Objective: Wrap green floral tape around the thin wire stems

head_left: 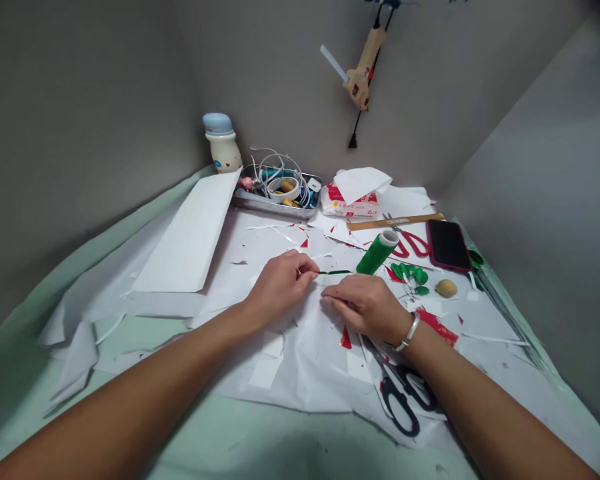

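Note:
My left hand pinches one end of a thin dark green stem, which points right toward a spool of green thread standing tilted on the paper. Just below and right of the stem is my right hand, its thumb and fingers drawn together. Whatever those fingertips hold, perhaps a thread, is too fine to make out. Several green leaf-like pieces with white stems lie right of the spool. Partly under my right forearm rest black-handled scissors.
White paper covers much of the green tabletop. Behind are a metal tray of cords and tape, a tissue pack, a wooden ruler, red-handled scissors and a phone. A glue gun hangs on the wall.

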Motion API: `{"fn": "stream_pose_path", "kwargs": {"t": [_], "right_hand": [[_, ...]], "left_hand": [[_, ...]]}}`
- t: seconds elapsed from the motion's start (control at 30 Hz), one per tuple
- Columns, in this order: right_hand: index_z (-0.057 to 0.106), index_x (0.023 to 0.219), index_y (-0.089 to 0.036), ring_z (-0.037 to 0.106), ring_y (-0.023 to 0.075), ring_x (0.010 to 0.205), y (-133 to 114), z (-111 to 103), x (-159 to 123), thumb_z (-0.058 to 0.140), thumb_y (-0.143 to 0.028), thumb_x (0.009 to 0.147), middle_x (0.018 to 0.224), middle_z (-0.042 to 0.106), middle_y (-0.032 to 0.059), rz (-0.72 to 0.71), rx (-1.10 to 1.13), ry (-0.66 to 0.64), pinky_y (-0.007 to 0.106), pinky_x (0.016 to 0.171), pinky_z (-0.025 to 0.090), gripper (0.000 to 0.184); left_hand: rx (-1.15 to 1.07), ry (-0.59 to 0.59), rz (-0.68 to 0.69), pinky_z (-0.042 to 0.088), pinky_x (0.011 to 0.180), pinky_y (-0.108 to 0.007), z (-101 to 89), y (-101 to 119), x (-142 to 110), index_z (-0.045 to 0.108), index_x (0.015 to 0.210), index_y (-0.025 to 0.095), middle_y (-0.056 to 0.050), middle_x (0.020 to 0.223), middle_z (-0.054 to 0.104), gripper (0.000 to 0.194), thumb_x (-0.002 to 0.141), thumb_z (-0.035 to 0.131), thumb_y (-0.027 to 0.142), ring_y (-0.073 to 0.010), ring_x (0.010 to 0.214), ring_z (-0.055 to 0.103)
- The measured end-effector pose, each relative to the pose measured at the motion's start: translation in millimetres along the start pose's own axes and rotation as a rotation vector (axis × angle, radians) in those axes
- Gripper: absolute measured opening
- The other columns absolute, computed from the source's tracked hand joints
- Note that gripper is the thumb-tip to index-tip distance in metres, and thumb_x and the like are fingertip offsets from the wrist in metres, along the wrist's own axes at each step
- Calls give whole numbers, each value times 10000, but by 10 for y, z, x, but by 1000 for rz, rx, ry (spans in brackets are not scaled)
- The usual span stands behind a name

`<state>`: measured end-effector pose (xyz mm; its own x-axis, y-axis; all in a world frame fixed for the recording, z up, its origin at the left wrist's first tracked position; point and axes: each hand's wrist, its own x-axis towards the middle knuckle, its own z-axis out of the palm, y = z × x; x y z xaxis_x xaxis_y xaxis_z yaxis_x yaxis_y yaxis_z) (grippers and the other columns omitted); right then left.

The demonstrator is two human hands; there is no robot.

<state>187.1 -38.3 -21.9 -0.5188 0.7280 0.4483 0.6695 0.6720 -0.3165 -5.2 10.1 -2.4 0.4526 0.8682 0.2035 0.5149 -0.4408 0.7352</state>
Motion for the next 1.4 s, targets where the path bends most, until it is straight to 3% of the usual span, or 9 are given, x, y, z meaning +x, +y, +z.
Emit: {"fn": "stream_pose_path", "kwargs": {"t": [0.17,0.33,0.53,0.63,0.73,0.93,1.1,1.23,1.4], "right_hand": [[698,902,-194,565,138,655,48,-81,9,525,-232,890,688,647,24,109,-15,165,270,666,414,177],[705,879,-191,617,136,715,200,-67,23,540,-256,885,818,700,29,296,215,192,237,655,458,178],[703,886,-207,635,148,756,206,33,2,523,-247,885,850,710,32,206,242,39,255,686,478,184],[694,882,-208,589,141,712,103,41,3,524,-222,884,742,663,22,89,114,-36,266,696,446,171],[687,888,-201,534,146,678,20,6,8,523,-225,884,683,606,20,-4,-2,0,286,688,412,165],[692,899,-188,506,147,646,17,-116,12,522,-235,896,646,565,19,89,-14,207,285,643,392,177],[696,876,-197,564,140,678,149,-137,22,538,-238,890,737,643,25,231,134,251,261,648,432,164],[699,872,-193,591,141,691,214,-70,16,534,-241,888,769,666,32,276,188,189,255,644,453,172],[694,875,-203,575,147,696,93,30,6,519,-227,885,708,640,25,89,65,-14,268,681,437,177]], "left_hand": [[103,-168,131,421,692,-291,43,1,-36,684,831,190,-36,808,613,175,794,516,157,-164,753,556],[-122,-291,142,432,746,-279,-1,68,-38,683,841,199,-24,848,636,158,813,528,191,-146,784,568],[-325,-156,-34,447,676,-263,-56,108,-13,655,871,165,-27,818,656,154,818,550,264,-130,721,565],[-248,-3,-82,455,675,-272,-41,62,3,658,889,170,-28,832,664,166,822,561,288,-136,714,576],[-71,94,-8,455,723,-284,-20,-3,10,688,874,189,-27,862,661,145,826,567,254,-140,744,586],[149,-84,186,441,736,-279,20,-43,-13,711,893,208,-30,835,639,195,828,534,157,-155,791,595],[-9,-276,237,445,753,-266,2,55,-34,704,881,221,-19,837,635,193,823,535,149,-141,803,587],[-211,-214,82,454,715,-268,-51,114,-20,691,858,203,-20,837,657,132,814,568,218,-138,759,578],[-199,-16,-15,465,682,-270,-44,64,-2,698,895,185,-20,816,668,161,814,590,273,-125,684,580]]}}
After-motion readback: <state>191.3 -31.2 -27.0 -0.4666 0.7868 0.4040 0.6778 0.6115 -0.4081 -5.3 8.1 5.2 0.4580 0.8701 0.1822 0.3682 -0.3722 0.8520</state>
